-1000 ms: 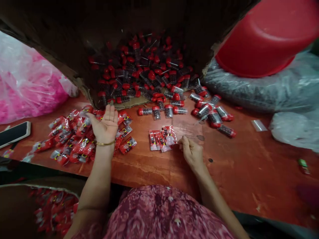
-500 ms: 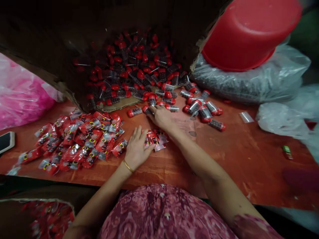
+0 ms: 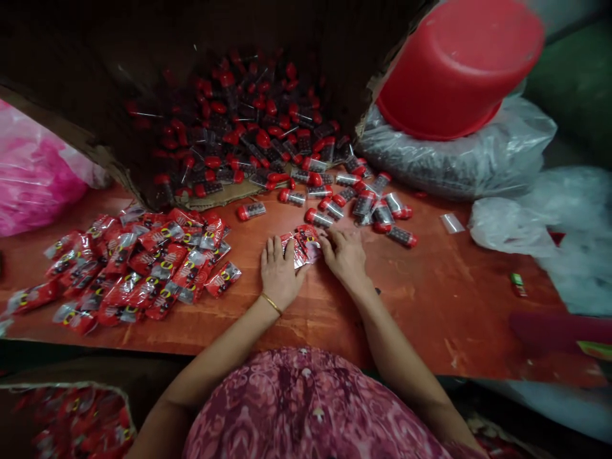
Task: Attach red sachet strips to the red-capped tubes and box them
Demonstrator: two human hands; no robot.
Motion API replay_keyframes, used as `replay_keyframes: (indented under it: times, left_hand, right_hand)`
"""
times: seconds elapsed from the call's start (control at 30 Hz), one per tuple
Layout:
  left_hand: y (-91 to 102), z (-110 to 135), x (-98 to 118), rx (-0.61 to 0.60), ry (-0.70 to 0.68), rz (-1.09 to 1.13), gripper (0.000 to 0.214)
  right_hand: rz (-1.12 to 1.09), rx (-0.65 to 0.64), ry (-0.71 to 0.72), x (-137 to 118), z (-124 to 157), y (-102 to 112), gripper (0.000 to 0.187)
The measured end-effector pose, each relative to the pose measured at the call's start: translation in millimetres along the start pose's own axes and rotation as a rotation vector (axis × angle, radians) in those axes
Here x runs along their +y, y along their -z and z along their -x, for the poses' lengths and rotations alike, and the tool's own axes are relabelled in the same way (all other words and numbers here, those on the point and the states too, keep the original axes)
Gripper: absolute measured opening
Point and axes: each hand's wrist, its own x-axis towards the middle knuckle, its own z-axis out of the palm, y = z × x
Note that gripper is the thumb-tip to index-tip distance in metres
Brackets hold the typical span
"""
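Between my two hands, a few small red plastic packets (image 3: pixel 306 241) with clear parts lie on the red-orange tabletop. My left hand (image 3: pixel 281 274) rests flat at their left side, fingers stretched forward and thumb toward the packets. At the right edge of the packets, my right hand (image 3: pixel 348 260) has bent fingers pinching a packet's edge. Just beyond them lie several clear tubes (image 3: pixel 319 218) with red ends and dark contents. More tubes (image 3: pixel 258 134) fill an open cardboard box lying on its side. A heap of red packets (image 3: pixel 153 261) lies left of my left hand.
An upturned red tub (image 3: pixel 454 70) sits on a clear bag of dark pieces (image 3: pixel 449 166) at the back right. Clear plastic bags (image 3: pixel 507 223) lie farther right. A pink bag (image 3: pixel 38 172) stands left. Below the table's front edge, a box holds red packets (image 3: pixel 81 421).
My right hand has drawn back from the tubes near the box to the red packets. Several tubes now lie closer, just beyond the packets. The view has shifted slightly.
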Motion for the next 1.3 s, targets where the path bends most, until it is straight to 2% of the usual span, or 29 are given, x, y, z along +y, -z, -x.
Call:
replay_keyframes:
  times: [0.17,0.33,0.4,0.47,0.6,0.7,0.77,0.9,1.0,1.07,1.17,1.3]
  left_hand:
    - [-3.0,-6,5,0.017,0.036,0.044,0.058]
    - [2.7,-7,-1,0.080,0.064,0.243,0.066]
    - [10.4,-9,-7,0.133,0.046,0.316,0.065]
    - [17.8,-15,-12,0.166,0.001,0.310,0.053]
    - [21.5,-38,-19,0.094,-0.079,0.166,0.038]
    - [16.4,-49,-22,0.008,-0.066,0.104,0.035]
    - [13.0,-49,-23,0.000,-0.035,0.101,0.034]
    - [9.7,-44,-22,0.050,0.000,0.142,0.032]
    - [11.9,-41,-21,0.122,0.016,0.204,0.031]
    - [16.1,-40,-20,0.182,0.026,0.252,0.031]
    - [24.0,-36,-16,0.261,0.021,0.317,0.030]
    - [31.9,-28,-11,0.312,-0.003,0.458,0.030]
  right_hand:
    - [-0.072,-0.130,0.045,-18,0,-11,0.031]
    - [-0.170,-0.169,0.157,-14,-13,-22,0.028]
    - [-0.232,-0.159,0.204,-8,-15,-25,0.026]
    - [-0.308,-0.129,0.261,-3,-14,-27,0.025]
    - [-0.396,-0.027,0.295,0,-11,-27,0.024]
    - [-0.406,0.025,0.250,0,-10,-27,0.025]
    - [-0.402,0.026,0.235,0,-10,-27,0.025]
    - [-0.390,0.057,0.201,-1,-10,-23,0.026]
    - [-0.395,0.143,0.081,-8,-9,-14,0.027]
    - [-0.416,0.157,-0.014,-16,-8,-7,0.029]
    - [-0.534,0.108,-0.129,-32,-9,-1,0.031]
    - [-0.884,0.047,-0.278,-51,-15,-2,0.029]
